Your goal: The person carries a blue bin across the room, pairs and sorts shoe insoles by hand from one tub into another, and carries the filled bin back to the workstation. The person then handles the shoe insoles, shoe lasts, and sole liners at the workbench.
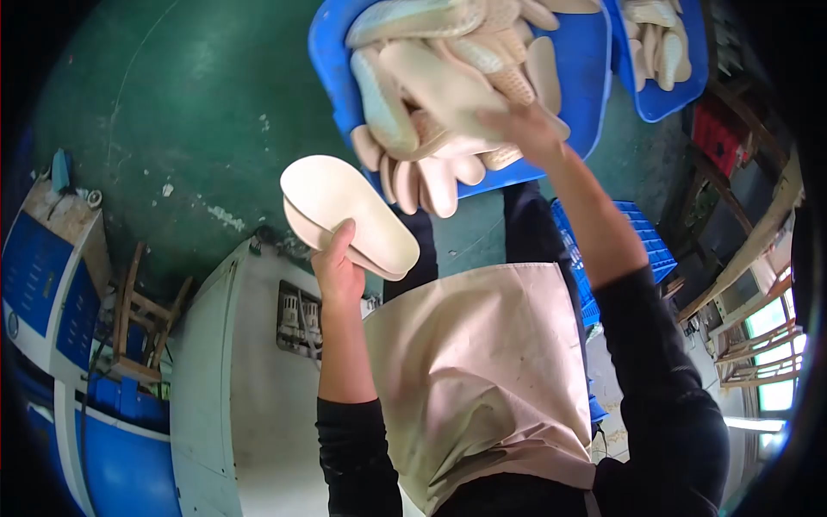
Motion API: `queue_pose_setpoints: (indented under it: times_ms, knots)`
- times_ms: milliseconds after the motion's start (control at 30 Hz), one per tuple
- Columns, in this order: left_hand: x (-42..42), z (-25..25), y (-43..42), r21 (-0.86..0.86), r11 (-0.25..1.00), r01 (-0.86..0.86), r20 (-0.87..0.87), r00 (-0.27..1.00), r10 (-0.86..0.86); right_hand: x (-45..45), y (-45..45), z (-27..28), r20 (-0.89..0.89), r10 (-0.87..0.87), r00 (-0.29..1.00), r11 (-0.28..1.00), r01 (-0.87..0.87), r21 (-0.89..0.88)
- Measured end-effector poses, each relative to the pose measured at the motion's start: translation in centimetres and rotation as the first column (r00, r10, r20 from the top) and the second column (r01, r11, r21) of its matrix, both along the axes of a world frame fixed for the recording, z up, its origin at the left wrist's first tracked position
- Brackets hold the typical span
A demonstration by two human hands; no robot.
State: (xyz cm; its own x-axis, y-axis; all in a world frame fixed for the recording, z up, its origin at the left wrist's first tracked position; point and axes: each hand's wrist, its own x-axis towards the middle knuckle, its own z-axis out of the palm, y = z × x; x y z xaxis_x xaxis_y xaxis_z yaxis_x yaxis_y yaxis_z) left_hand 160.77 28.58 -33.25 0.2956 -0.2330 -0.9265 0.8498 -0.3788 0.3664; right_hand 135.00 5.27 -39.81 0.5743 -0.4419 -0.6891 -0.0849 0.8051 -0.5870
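Observation:
My left hand (339, 269) grips a small stack of cream-coloured, sole-shaped pieces (349, 211), thumb on top, to the left of a blue bin (586, 86). The bin is heaped with similar beige pieces (441, 185), some with a dotted texture. Over the heap, my right hand (530, 133) is blurred by motion, its fingers at the end of a pale beige insole (439, 86), which is blurred too. The fingers seem to hold this piece.
A second blue bin (696, 60) with similar pieces stands at the upper right. Blue crates (642, 241) lie below on the right. A white cabinet (202, 379), a wooden stool (142, 319) and blue-fronted units (39, 267) are on the left.

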Motion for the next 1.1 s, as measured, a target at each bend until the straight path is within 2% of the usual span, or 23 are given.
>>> queue_pose_setpoints:
  times_ms: [33,67,167,233,300,367,400,433,467,500,567,600,633,667,733,800,833,867,900,933,1000,1033,1100]
  knots:
    - [-0.6,-0.1,-0.7,0.001,1.0,0.013,-0.026,1.0,-0.013,-0.8,0.5,3.1,-0.08,0.077,0.994,0.995,-0.071,0.076]
    - [-1.5,0.3,-1.5,0.007,0.999,0.04,-0.057,0.998,-0.04,-2.1,2.8,4.3,-0.249,0.051,0.967,0.975,0.005,0.222]
    - [-6.8,2.6,-4.8,-0.075,0.981,0.179,-0.115,0.976,-0.187,-3.6,7.6,7.6,-0.16,0.004,0.987,0.907,0.064,0.417]
    - [-10.3,4.0,-6.5,-0.084,0.887,0.454,-0.092,0.883,-0.461,-3.3,8.0,9.1,-0.15,-0.1,0.984,0.91,0.151,0.385]
    - [-13.0,4.6,-7.4,-0.219,0.83,0.513,-0.081,0.838,-0.539,-5.5,6.9,9.8,-0.253,-0.169,0.953,0.955,0.222,0.198]
    - [-14.5,5.2,-8.3,-0.233,0.817,0.528,-0.116,0.819,-0.562,-9.0,4.1,10.5,-0.37,-0.295,0.881,0.94,0.337,0.053]
    - [-15.2,5.0,-8.3,-0.234,0.834,0.5,-0.143,0.831,-0.538,-12.1,2.0,10.6,-0.381,-0.288,0.878,0.948,0.318,0.014]
    - [-15.7,5.0,-8.1,-0.248,0.869,0.429,-0.159,0.866,-0.473,-15.4,-0.3,10.5,-0.496,-0.283,0.821,0.959,0.228,-0.169]
    - [-16.0,4.9,-7.7,-0.219,0.884,0.413,-0.164,0.877,-0.451,-18.8,-2.9,10.2,-0.518,-0.322,0.792,0.941,0.208,-0.267]
    - [-16.1,4.9,-7.0,-0.185,0.899,0.397,-0.169,0.888,-0.427,-22.9,-5.6,9.3,-0.404,-0.409,0.818,0.909,0.325,-0.261]
    - [-15.9,4.4,-5.1,-0.115,0.931,0.347,-0.171,0.916,-0.363,-25.8,-11.4,10.1,-0.403,-0.584,0.705,0.806,0.442,-0.394]
    - [-15.5,4.3,-4.1,-0.093,0.938,0.334,-0.174,0.922,-0.346,-26.2,-12.0,8.7,-0.404,-0.578,0.709,0.811,0.442,-0.383]
    - [-15.0,4.2,-3.5,-0.075,0.943,0.323,-0.176,0.927,-0.331,-26.4,-12.3,7.2,-0.761,-0.435,0.482,0.849,-0.062,-0.525]
    - [-14.6,4.1,-3.0,-0.071,0.944,0.322,-0.173,0.928,-0.33,-26.6,-12.3,6.1,-0.918,-0.39,0.072,0.749,-0.555,-0.362]
    - [-13.9,4.0,-1.6,0.031,0.98,0.199,-0.155,0.969,-0.192,-21.1,-9.4,3.4,-0.934,-0.266,0.237,0.484,-0.805,-0.342]
    - [-13.1,4.0,-0.9,0.107,0.978,0.18,-0.097,0.981,-0.17,-14.0,-4.4,-0.9,-0.869,-0.118,0.481,0.368,-0.791,-0.488]
    - [-12.5,3.7,-0.6,0.165,0.974,0.153,-0.039,0.988,-0.148,-8.4,-2.9,0.2,-0.832,0.122,0.541,0.547,-0.736,-0.399]
    - [-11.9,3.2,0.0,0.162,0.975,0.152,-0.008,0.988,-0.153,-5.5,-0.7,-1.6,-0.861,0.188,0.472,0.235,-0.873,-0.428]
    - [-11.1,2.9,0.3,0.171,0.973,0.155,0.006,0.987,-0.158,-3.4,1.4,-3.7,-0.894,0.221,0.39,-0.106,-0.902,-0.419]
    - [-10.4,2.7,0.5,0.178,0.968,0.175,0.02,0.983,-0.182,-1.9,2.5,-5.4,-0.886,0.225,0.405,-0.097,-0.896,-0.434]
    - [-9.2,2.3,1.1,0.209,0.966,0.151,0.072,0.983,-0.169,1.1,4.8,-8.4,-0.888,0.259,0.379,-0.244,-0.864,-0.44]
    - [-8.4,2.0,1.5,0.238,0.96,0.145,0.078,0.983,-0.168,1.7,5.5,-8.9,-0.876,0.285,0.388,-0.234,-0.858,-0.456]
    - [-7.5,1.7,2.4,0.23,0.962,0.145,0.064,0.984,-0.164,0.5,6.2,-8.5,-0.866,0.255,0.429,-0.065,-0.886,-0.458]
